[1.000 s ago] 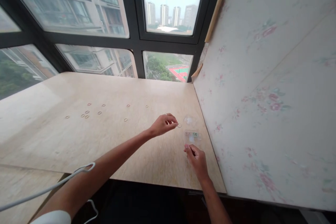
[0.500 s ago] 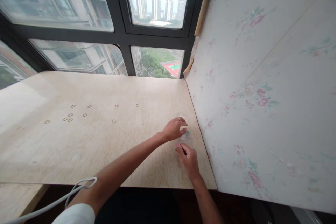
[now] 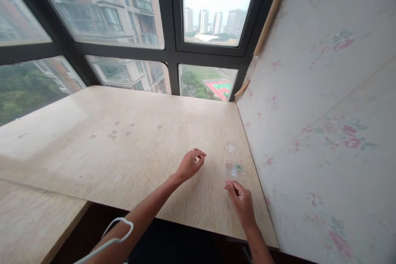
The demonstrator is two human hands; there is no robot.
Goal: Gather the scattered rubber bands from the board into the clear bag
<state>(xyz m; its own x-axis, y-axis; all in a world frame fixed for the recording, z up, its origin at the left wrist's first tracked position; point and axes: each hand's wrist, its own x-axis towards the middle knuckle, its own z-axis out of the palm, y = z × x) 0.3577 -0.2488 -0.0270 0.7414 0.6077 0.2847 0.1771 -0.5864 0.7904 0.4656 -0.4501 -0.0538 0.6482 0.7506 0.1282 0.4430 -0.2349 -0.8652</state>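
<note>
My left hand [image 3: 190, 165] hovers above the table left of a clear plastic box [image 3: 234, 172]. Its thumb and curved index finger are slightly apart, with nothing visible between them. A ring sits on one finger. My right hand [image 3: 240, 198] is closed at the box's near side, thumb and fingers pinched together; what they hold, if anything, is hidden. Inside the box lie a reddish band [image 3: 228, 165] and some green bands [image 3: 238, 167] in separate places. The transparent lid [image 3: 230, 148] appears raised or laid back behind it.
Several thin coloured rings, like rubber bands [image 3: 114, 132], lie scattered on the wood-patterned tabletop [image 3: 130, 165]. A flowered wall [image 3: 309, 140] closes off the right side. Dark-framed windows [image 3: 168, 62] stand behind. A white cable [image 3: 114, 240] loops over my left forearm.
My left hand has moved left, away from above the box, uncovering its coloured contents. My right hand stays beside the box. The view has turned left.
</note>
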